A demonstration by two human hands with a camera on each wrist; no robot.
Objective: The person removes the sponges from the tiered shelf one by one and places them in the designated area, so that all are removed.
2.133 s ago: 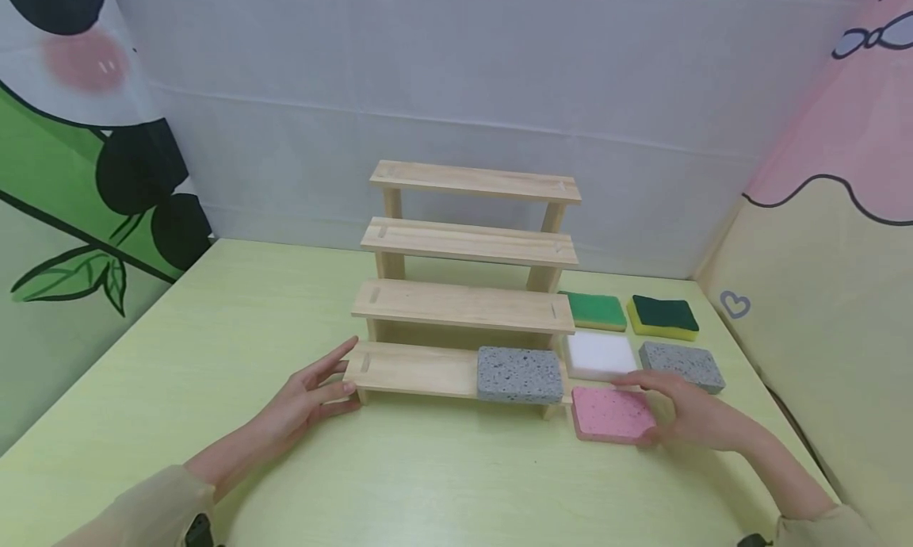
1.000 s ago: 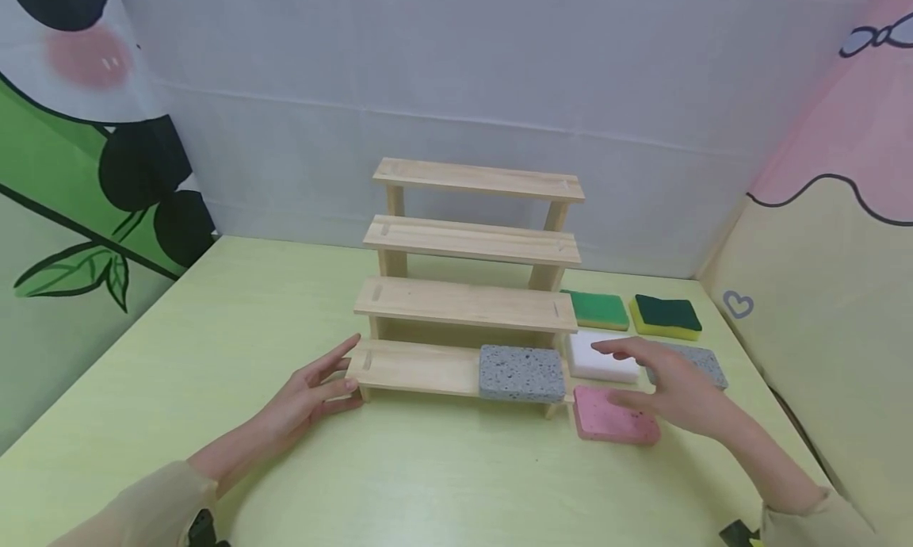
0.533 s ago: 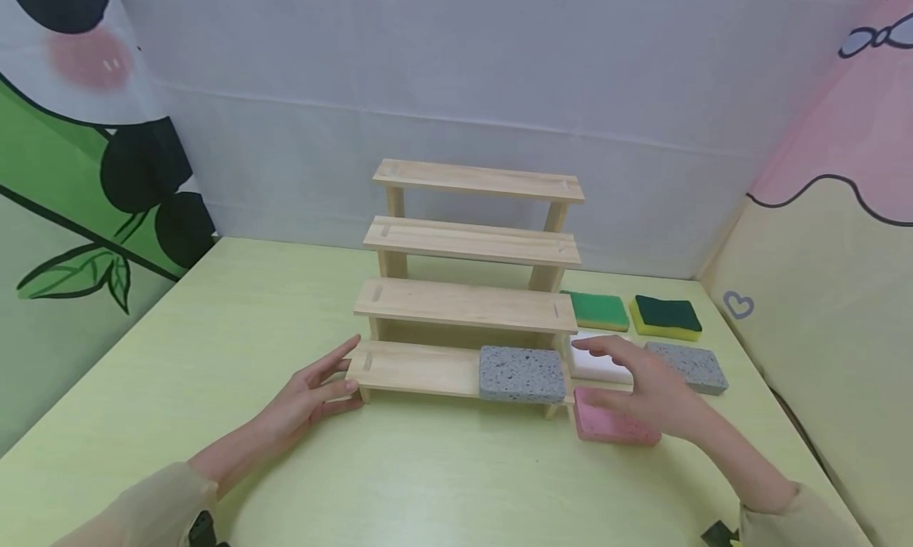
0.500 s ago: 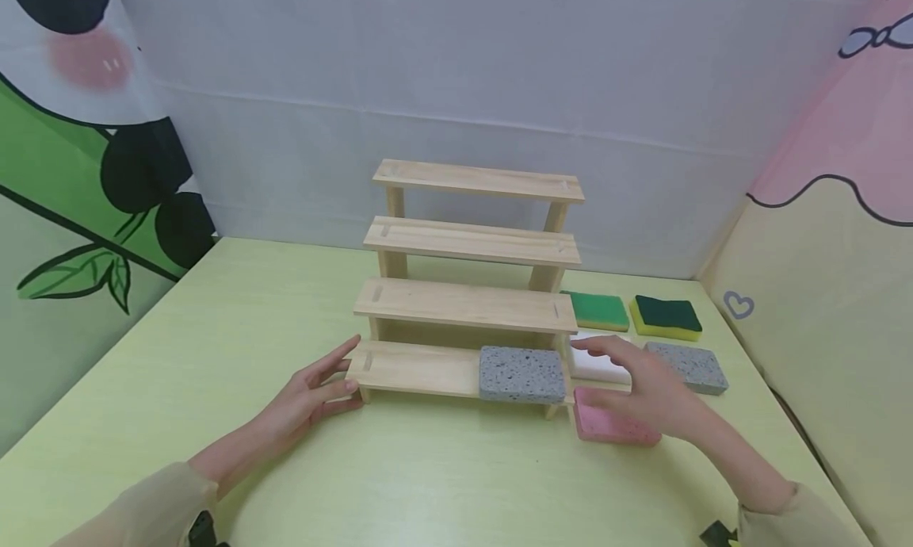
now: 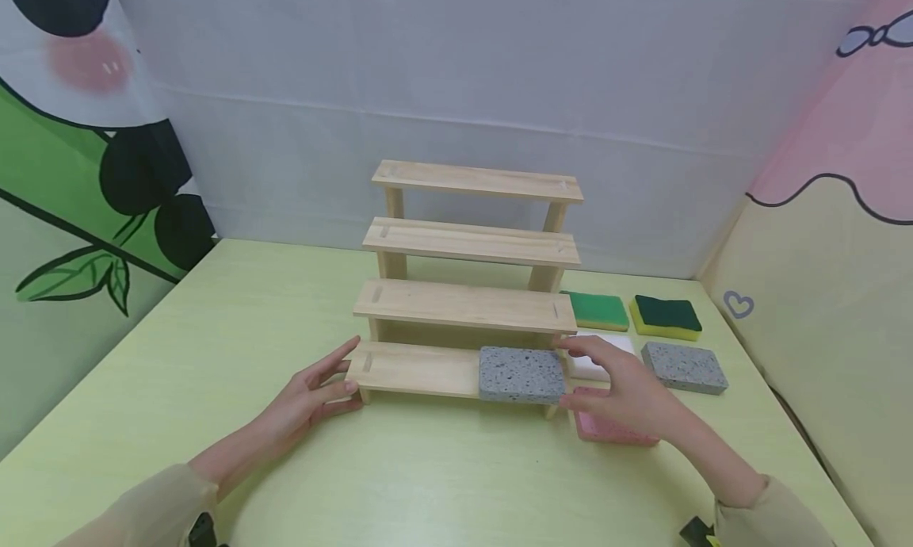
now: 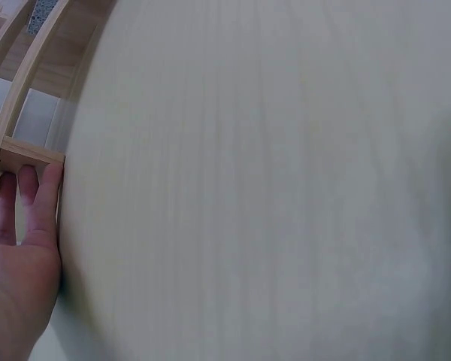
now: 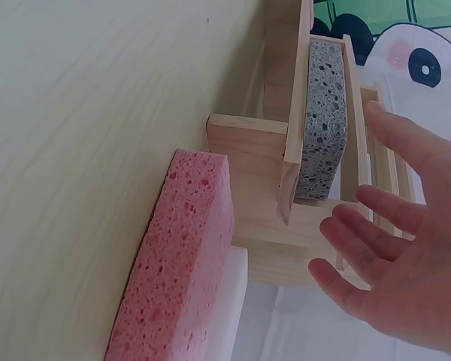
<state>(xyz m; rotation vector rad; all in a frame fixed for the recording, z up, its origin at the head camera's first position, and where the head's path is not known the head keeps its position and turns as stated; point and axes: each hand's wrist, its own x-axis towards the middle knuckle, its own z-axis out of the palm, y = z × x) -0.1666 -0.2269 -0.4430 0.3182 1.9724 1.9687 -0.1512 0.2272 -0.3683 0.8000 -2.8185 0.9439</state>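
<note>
A four-tier wooden stand (image 5: 466,304) stands mid-table. On its lowest tier, at the right end, lies a speckled grey sponge (image 5: 521,374). My left hand (image 5: 307,388) rests with extended fingers against the left end of that tier; the left wrist view has its fingers (image 6: 41,210) against the wooden leg. My right hand (image 5: 628,384) hovers with spread, relaxed fingers just off the right end of the grey sponge, holding nothing. Beneath it, partly covered, is a pink sponge (image 7: 173,263) on the table. A white sponge (image 5: 619,341) lies behind the pink one.
Right of the stand lie a green-topped sponge (image 5: 597,311), a yellow sponge with a dark green top (image 5: 666,317) and a second grey sponge (image 5: 685,367). A white cloth backdrop (image 5: 456,71) hangs behind the table (image 5: 428,476), with printed panels at both sides.
My right hand has risen from the pink sponge and moved left, over the white and pink sponges, to the grey sponge on the stand. The left hand keeps its place.
</note>
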